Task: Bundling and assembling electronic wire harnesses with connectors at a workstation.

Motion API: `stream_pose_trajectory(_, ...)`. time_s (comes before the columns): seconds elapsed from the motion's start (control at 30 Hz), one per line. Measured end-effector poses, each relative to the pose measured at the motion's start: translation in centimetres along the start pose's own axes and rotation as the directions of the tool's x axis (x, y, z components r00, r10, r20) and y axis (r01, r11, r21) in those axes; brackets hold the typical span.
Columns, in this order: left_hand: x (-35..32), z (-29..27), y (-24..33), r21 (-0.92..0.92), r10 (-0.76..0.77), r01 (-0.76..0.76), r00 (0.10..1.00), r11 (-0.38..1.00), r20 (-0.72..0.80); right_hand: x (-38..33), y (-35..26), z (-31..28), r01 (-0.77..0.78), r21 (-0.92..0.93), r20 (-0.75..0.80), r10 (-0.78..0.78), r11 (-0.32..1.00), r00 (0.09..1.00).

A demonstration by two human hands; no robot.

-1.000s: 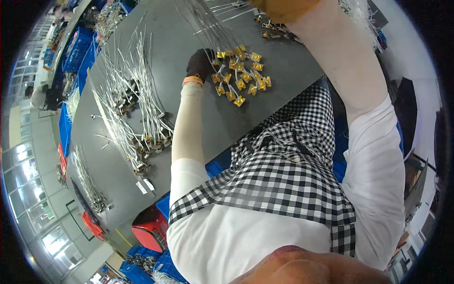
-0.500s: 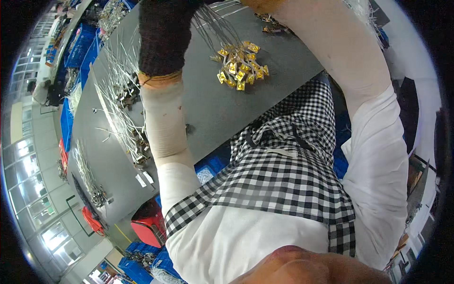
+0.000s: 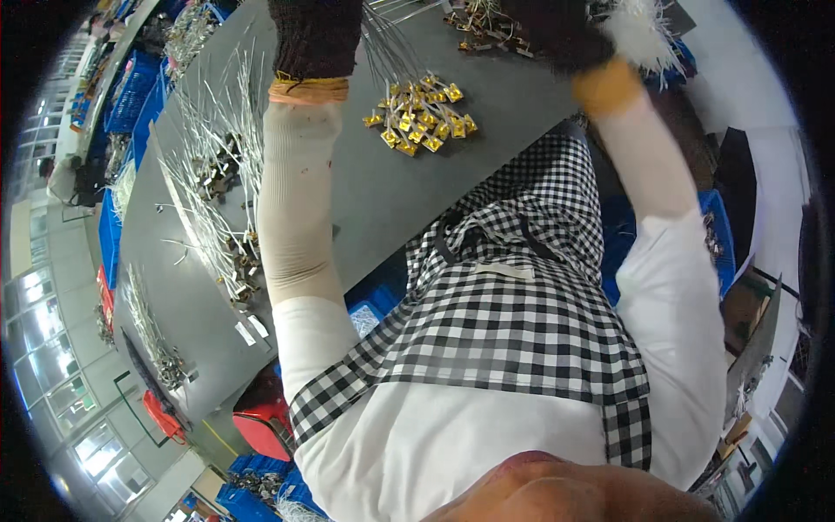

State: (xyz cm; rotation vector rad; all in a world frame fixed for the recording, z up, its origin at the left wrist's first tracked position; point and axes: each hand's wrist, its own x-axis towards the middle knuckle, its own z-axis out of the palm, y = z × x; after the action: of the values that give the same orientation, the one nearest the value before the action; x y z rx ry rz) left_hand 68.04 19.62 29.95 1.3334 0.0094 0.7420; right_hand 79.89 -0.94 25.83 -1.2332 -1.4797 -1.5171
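Note:
My left hand (image 3: 315, 39), in a dark knitted glove with an orange cuff, is at the top edge; its fingers lie outside the picture. Beside it, thin grey wires (image 3: 396, 50) run down to a cluster of brass-coloured terminals (image 3: 424, 115) lying on the grey table. Whether my left hand grips those wires is hidden. Farther right, my right hand (image 3: 561, 35), gloved the same way, is dark and blurred beside a pile of dark metal pieces (image 3: 487, 33). Its fingers do not show clearly.
The grey table (image 3: 374, 200) carries bundles of white wires (image 3: 230, 226) with metal ends on the left, and another wire bundle (image 3: 156, 335) nearer its corner. Blue crates (image 3: 715, 239) stand around. A red stool (image 3: 263, 418) is below the table's edge.
My right hand has come into view from beyond the top edge, over by the dark metal pieces. The brass terminals and my left forearm appear slightly higher in the picture.

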Motion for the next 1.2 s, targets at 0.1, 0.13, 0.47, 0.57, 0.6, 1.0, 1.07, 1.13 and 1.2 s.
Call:
stream_pose_trajectory(0.1, 1.0, 2.0, -0.9, -0.082, -0.072, 0.082, 0.990, 0.993, 0.119, -16.8, -7.4, -2.5, -0.433, 0.144, 0.794, 0.157, 0.890, 0.587)
stream_pose_trajectory(0.13, 1.1, 1.5, -1.1, -0.082, -0.072, 0.081, 0.992, 0.993, 0.106, -16.6, -10.4, -4.1, -0.531, 0.176, 0.915, 0.061, 0.829, 0.400)
stream_pose_trajectory(0.47, -0.8, 3.2, 0.3, 0.106, 0.001, -0.002, 1.000, 0.994, 0.005, -21.6, -16.8, -2.4, -0.587, -0.219, 0.972, 0.229, 0.779, -0.058)
stream_pose_trajectory(0.57, -1.0, 2.5, 1.5, -0.309, -0.221, 0.256, 0.965, 0.916, 0.142, -16.3, -15.9, -2.8, -0.620, -0.232, 0.973, 0.180, 0.749, -0.147)
stream_pose_trajectory(0.6, -1.0, 2.3, 1.8, -0.608, -0.319, 0.435, 0.901, 0.664, 0.295, -15.1, -15.9, -2.8, -0.680, -0.295, 0.956, 0.219, 0.671, -0.198)
stream_pose_trajectory(1.0, -1.0, 2.4, 0.4, -0.008, -0.082, 0.082, 0.997, 0.997, 0.012, -15.1, -22.2, 2.5, 0.902, -0.220, 0.936, -0.182, 0.371, 0.302)
stream_pose_trajectory(1.07, -0.9, 3.1, 0.0, 0.024, -0.057, 0.057, 0.998, 0.998, 0.009, -18.9, -24.7, 4.0, 0.790, -0.126, 0.972, -0.084, 0.601, 0.219)
stream_pose_trajectory(1.13, -0.2, 4.6, 0.0, 0.042, -0.038, 0.036, 0.998, 0.998, 0.046, -26.4, -27.4, 5.5, 0.758, -0.184, 0.978, 0.043, 0.625, 0.202)
stream_pose_trajectory(1.2, -1.0, 1.4, 2.0, -0.483, -0.383, 0.434, 0.901, 0.761, 0.206, -18.2, -22.7, -1.7, 0.064, -0.064, 0.972, 0.048, 0.996, 0.230)
